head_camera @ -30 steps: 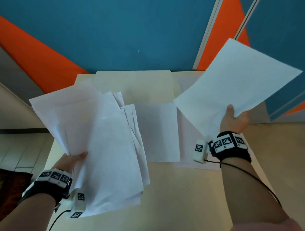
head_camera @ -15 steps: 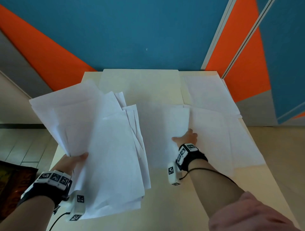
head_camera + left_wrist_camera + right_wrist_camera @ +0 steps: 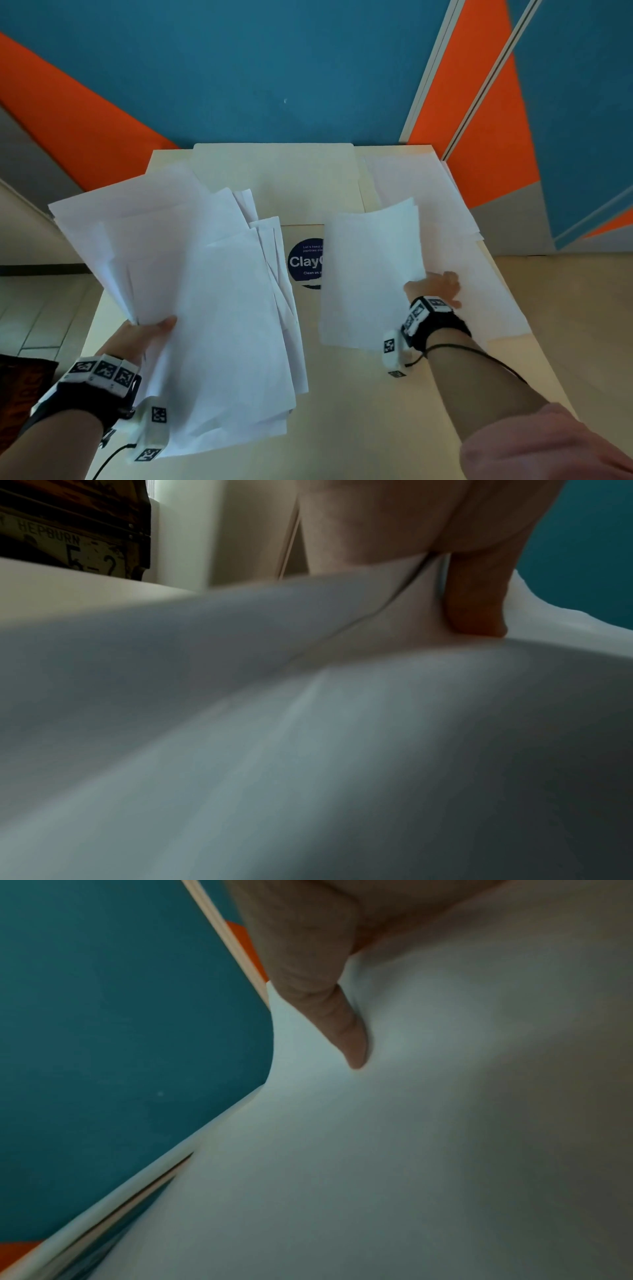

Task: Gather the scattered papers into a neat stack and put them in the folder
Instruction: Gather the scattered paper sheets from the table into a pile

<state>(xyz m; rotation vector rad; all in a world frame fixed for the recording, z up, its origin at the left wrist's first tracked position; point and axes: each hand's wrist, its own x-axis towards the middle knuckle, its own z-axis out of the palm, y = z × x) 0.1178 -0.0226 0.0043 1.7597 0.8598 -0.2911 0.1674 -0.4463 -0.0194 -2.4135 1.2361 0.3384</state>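
My left hand (image 3: 144,339) grips an untidy bundle of white papers (image 3: 205,308) at its near left edge, held above the table's left side. In the left wrist view the thumb (image 3: 476,610) presses on the bundle (image 3: 308,723). My right hand (image 3: 433,286) pinches a white sheet (image 3: 370,274) by its right edge and holds it lifted over the table's middle. The right wrist view shows the thumb (image 3: 349,1031) on top of this sheet (image 3: 411,1150). A cream folder (image 3: 274,178) lies flat at the table's far edge.
More loose sheets (image 3: 421,192) lie on the right half of the cream table (image 3: 359,411), some under my right hand (image 3: 486,294). A round dark blue sticker (image 3: 305,262) shows on the tabletop. A blue and orange wall stands behind the table.
The right hand no longer holds the sheet it had high on the right. It came down to the middle sheet, took it, and lifted it, uncovering the blue sticker. The left hand kept still.
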